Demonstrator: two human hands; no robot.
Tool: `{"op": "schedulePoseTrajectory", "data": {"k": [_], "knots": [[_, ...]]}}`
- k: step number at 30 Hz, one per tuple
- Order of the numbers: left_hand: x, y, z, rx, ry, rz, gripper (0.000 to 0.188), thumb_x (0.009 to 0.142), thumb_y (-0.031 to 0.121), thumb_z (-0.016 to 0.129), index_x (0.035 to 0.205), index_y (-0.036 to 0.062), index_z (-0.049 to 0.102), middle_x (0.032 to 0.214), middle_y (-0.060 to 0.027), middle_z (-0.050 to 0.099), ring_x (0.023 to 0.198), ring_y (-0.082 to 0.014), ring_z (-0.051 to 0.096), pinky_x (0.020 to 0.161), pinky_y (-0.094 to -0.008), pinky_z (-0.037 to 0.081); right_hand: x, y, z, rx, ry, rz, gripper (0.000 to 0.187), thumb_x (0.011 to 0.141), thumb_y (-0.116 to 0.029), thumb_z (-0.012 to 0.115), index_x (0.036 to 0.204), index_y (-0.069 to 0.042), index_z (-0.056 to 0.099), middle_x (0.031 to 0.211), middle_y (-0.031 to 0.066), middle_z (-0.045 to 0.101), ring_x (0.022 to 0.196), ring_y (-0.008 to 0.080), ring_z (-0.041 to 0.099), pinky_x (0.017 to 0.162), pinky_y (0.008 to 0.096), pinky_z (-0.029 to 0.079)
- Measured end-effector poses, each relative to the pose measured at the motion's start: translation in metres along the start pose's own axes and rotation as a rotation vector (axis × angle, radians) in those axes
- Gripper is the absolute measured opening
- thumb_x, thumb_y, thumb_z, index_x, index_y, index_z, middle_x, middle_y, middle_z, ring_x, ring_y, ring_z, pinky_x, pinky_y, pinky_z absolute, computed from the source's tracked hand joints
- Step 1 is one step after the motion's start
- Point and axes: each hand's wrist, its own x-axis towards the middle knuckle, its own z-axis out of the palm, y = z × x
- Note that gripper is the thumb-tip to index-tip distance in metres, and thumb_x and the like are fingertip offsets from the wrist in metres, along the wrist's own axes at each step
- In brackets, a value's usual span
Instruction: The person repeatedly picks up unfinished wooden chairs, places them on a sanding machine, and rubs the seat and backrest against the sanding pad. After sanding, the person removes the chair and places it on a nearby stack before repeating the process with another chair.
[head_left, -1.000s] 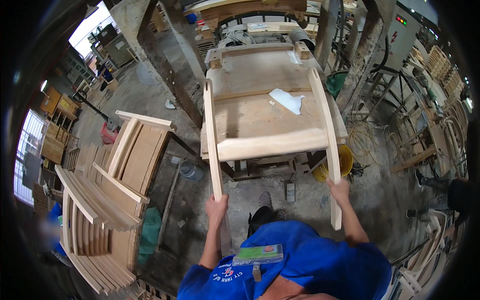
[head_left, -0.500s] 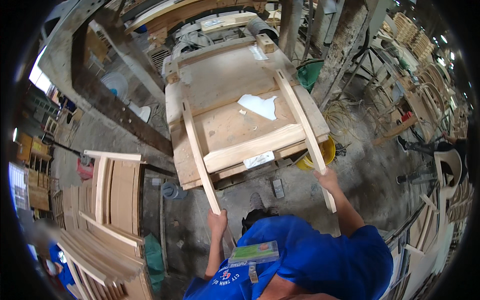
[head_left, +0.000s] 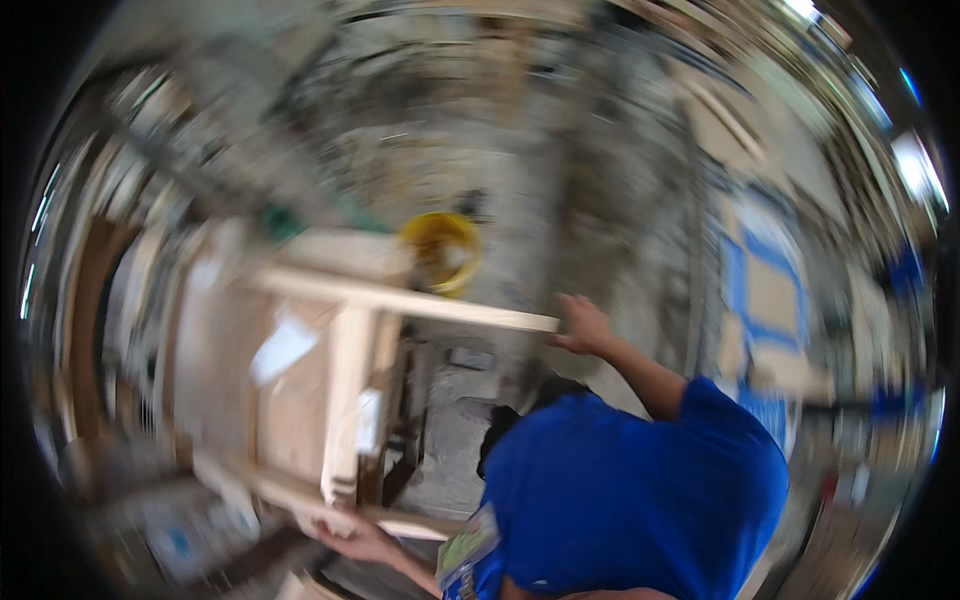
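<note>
A pale wooden frame lies on the worktable point(head_left: 220, 350) at left, with two long side bars joined by a crosspiece point(head_left: 343, 400). My right hand point(head_left: 585, 328) is at the free end of the far side bar point(head_left: 450, 310), its fingers spread and not closed round the wood. At the joint of the near side bar point(head_left: 285, 490) and the crosspiece, my left hand point(head_left: 360, 538) holds the wood from the near side. Motion blur softens its fingers. A white sheet point(head_left: 284, 348) rests on the tabletop inside the frame.
Beyond the table a yellow bucket point(head_left: 442, 250) stands on the concrete floor. Blue-edged panels point(head_left: 765, 280) and stacked wood line the right side. A small dark block point(head_left: 472, 358) lies on the floor near my feet. Much of the surroundings is smeared.
The view has swung to the right, so the table now appears at left. My left hand has moved from the bar's end up to the joint; my right hand has loosened at its bar's end.
</note>
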Motion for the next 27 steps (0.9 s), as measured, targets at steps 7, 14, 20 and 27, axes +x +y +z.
{"op": "schedulePoseTrajectory", "data": {"k": [7, 14, 20, 27], "knots": [[-0.003, 0.142, 0.098, -0.177, -0.531, 0.186, 0.044, 0.104, 0.024, 0.065, 0.133, -0.009, 0.061, 0.119, -0.0218, 0.07, 0.106, -0.0292, 0.068, 0.093, -0.0376, 0.056, -0.11, 0.137, 0.02, 0.431, 0.137, 0.507, 0.066, 0.087, -0.043, 0.076, 0.141, -0.009, 0.055, 0.131, 0.0232, 0.058, 0.123, 0.0426, 0.059, 0.102, 0.0505, 0.05], [-0.143, 0.276, 0.158, -0.535, -1.053, 0.388, 0.031, 0.103, 0.012, 0.064, 0.126, -0.0089, 0.064, 0.102, -0.0135, 0.071, 0.093, -0.0184, 0.068, 0.083, -0.0299, 0.056, -0.247, 0.283, -0.006, 0.174, 0.836, 0.798, 0.051, 0.082, -0.026, 0.08, 0.126, -0.005, 0.063, 0.124, 0.0215, 0.061, 0.11, 0.0396, 0.062, 0.094, 0.0518, 0.05], [-0.244, 0.355, 0.151, -0.54, -1.367, 0.701, 0.025, 0.098, 0.009, 0.067, 0.118, -0.0055, 0.069, 0.096, -0.015, 0.074, 0.084, -0.0203, 0.071, 0.078, -0.0332, 0.058, -0.33, 0.416, -0.069, 0.122, 0.834, 1.21, 0.034, 0.083, -0.025, 0.077, 0.109, -0.005, 0.07, 0.109, 0.0245, 0.07, 0.1, 0.0435, 0.067, 0.086, 0.0508, 0.054], [-0.282, 0.356, 0.159, -0.541, -1.432, 0.69, 0.027, 0.095, 0.012, 0.071, 0.116, -0.0038, 0.07, 0.095, -0.0166, 0.075, 0.083, -0.0236, 0.073, 0.078, -0.0354, 0.059, -0.344, 0.464, -0.146, 0.308, 0.962, 0.993, 0.04, 0.084, -0.036, 0.077, 0.103, -0.001, 0.075, 0.094, 0.0267, 0.073, 0.091, 0.0411, 0.073, 0.081, 0.0483, 0.057]]}}
